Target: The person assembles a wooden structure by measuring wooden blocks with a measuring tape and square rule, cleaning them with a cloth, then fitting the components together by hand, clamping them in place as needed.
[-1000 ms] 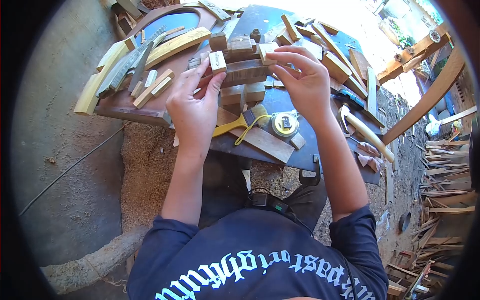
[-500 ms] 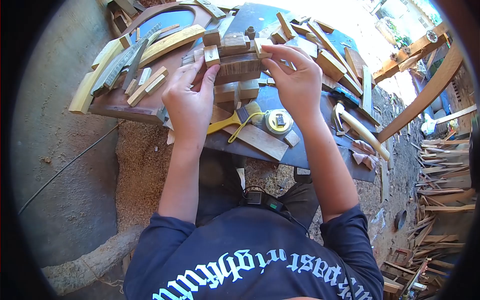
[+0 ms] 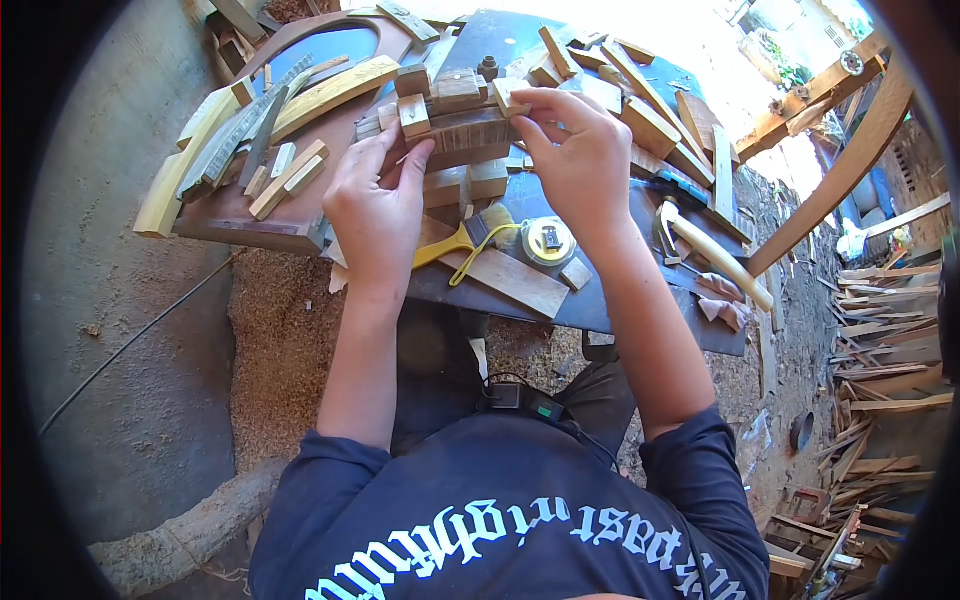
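Note:
My left hand (image 3: 376, 198) pinches a small pale wooden block (image 3: 413, 115) between thumb and fingers, at the left end of a thick dark wooden block (image 3: 462, 137). At that block's right end, another small wooden block (image 3: 509, 97) is held in the fingertips of my right hand (image 3: 582, 143). A brown wood piece (image 3: 458, 90) lies just behind, between the two small blocks. Nearer me, under the thick block, is a lighter wooden block (image 3: 488, 179). Whether the small blocks touch the thick one is hard to tell.
On the worktable (image 3: 610, 312) nearer me lie a yellow-handled paintbrush (image 3: 447, 243), a tape measure (image 3: 548, 241) and a flat board (image 3: 515, 280). A hammer (image 3: 720, 256) rests at the right. Wood offcuts (image 3: 335, 95) crowd the left and back.
The whole view has shifted slightly left. Both hands still hold their small blocks in nearly the same places at the thick block's ends.

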### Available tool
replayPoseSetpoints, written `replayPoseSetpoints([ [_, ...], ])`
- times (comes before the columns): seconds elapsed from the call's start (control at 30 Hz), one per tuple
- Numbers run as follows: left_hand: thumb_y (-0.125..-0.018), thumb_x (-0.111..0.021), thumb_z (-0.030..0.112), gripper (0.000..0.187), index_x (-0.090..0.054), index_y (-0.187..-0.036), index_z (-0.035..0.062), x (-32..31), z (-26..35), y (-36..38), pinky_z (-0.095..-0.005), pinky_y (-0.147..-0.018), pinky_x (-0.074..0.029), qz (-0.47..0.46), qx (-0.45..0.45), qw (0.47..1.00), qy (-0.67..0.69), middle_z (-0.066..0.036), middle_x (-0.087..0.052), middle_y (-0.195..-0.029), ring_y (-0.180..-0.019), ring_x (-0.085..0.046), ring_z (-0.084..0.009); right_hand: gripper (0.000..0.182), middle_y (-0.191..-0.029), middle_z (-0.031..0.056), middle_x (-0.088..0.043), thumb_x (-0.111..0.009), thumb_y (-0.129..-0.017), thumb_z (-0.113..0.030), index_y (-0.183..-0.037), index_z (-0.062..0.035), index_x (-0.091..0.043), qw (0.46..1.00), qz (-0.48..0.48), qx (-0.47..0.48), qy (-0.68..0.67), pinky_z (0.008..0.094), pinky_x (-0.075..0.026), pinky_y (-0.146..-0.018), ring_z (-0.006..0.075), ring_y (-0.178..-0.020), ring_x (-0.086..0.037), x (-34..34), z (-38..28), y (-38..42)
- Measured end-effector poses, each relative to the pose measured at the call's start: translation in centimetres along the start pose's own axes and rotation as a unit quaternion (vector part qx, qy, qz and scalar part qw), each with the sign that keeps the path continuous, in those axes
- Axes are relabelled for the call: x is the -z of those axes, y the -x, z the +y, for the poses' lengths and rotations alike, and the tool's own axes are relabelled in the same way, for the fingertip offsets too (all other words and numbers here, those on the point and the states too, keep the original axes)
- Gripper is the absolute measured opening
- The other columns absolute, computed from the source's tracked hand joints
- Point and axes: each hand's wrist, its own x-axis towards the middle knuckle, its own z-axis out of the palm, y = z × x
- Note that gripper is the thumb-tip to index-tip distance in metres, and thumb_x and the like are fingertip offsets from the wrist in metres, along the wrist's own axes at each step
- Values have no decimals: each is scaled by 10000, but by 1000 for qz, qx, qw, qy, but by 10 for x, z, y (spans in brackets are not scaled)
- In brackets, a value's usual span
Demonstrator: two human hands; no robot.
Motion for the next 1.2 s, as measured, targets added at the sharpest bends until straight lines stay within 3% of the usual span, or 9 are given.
replayPoseSetpoints([
  [0.13,-872,-851,49,366,-762,-1221,-15,-3,-2,2,-330,-766,-658,0,-10,1000,11,-125,-766,-1027,-924,-796,-218,222,-1009,115,-798,-788,-893,-19,-1114,-29,-806,1000,0,8,12,302,-644,-833,191,-933,-800,1,-1,-1],
  [0.23,-864,-854,39,366,-761,-1214,-16,-4,-4,3,-329,-777,-663,3,-14,1000,-2,-125,-764,-1033,-930,-795,-217,219,-937,156,-762,-783,-859,-41,-1074,-61,-813,999,26,24,-13,350,-615,-784,268,-842,-787,-2,2,-1],
  [0.73,-875,-847,16,345,-757,-1202,-42,-3,2,5,-334,-844,-662,-2,25,999,32,-129,-787,-1064,-957,-785,-199,177,-917,153,-782,-775,-866,-44,-1040,-49,-809,997,35,-52,-53,334,-622,-795,244,-847,-799,-7,-3,3],
  [1.2,-877,-849,35,320,-759,-1174,-46,-7,-2,6,-333,-820,-664,18,2,1000,15,-135,-782,-1071,-960,-785,-208,192,-900,168,-776,-778,-838,-32,-1028,-29,-808,1000,18,-12,-3,372,-603,-793,284,-809,-775,-4,-4,-2],
])
